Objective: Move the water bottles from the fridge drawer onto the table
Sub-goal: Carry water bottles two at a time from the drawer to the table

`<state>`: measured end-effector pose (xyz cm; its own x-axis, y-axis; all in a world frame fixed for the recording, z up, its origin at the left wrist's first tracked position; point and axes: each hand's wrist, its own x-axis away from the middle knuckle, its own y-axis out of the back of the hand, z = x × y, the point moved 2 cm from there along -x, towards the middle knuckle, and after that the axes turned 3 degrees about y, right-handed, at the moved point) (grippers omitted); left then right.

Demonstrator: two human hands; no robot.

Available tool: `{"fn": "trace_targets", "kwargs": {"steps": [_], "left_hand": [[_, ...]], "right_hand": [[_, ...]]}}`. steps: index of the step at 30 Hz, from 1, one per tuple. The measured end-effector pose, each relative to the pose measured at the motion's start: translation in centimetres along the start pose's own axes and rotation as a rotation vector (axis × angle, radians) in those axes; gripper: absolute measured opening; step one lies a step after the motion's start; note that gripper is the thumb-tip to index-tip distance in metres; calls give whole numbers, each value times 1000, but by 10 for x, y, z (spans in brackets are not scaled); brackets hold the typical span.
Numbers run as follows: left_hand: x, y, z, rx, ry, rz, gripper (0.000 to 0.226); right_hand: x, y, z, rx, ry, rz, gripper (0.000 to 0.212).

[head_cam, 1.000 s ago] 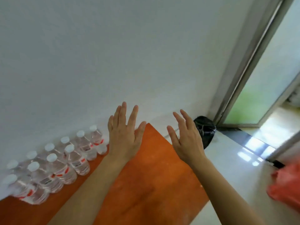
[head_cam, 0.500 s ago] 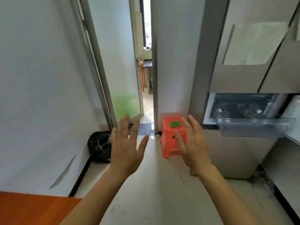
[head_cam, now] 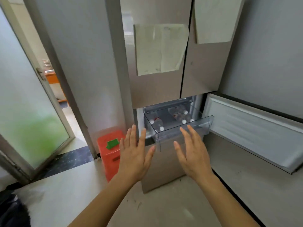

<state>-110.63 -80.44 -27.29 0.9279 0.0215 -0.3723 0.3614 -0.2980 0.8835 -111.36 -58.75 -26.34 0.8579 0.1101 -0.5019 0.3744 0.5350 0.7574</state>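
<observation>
We find no text that we can read. The paper sheets [head_cam: 161, 48] on the fridge doors [head_cam: 155, 90] show only faint marks, and the red labels on the water bottles [head_cam: 178, 114] in the drawer [head_cam: 183, 131] are too small.

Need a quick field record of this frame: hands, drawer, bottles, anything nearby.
left hand: open, empty, fingers spread, short of the drawer
right hand: open, empty, fingertips overlap the drawer front in view; contact unclear
fridge drawer: clear plastic, pulled out
water bottles: several lying inside, one group left, one right; count unclear
lower fridge door: swung open to the right
orange stool: on the floor, left of the fridge
</observation>
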Motion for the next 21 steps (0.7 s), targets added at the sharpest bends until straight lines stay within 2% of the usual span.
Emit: {"fn": "trace_targets", "kwargs": {"steps": [7, 12, 18, 21], "left_hand": [[-114, -83, -74, 94, -188, 203, 74], [-164, -137, -100, 57, -236, 292, 71], [-221, -198, -99, 57, -102, 405, 73], [-248, -223, -93, 21, 47, 446, 71]], "right_hand": [[-55, 17, -108, 138, -212, -30, 60], [-86, 6, -170, 182, -263, -11, 57], [-157, -47, -244, 130, -209, 111, 56], [-203, -79, -280, 104, -147, 235, 52]]}}
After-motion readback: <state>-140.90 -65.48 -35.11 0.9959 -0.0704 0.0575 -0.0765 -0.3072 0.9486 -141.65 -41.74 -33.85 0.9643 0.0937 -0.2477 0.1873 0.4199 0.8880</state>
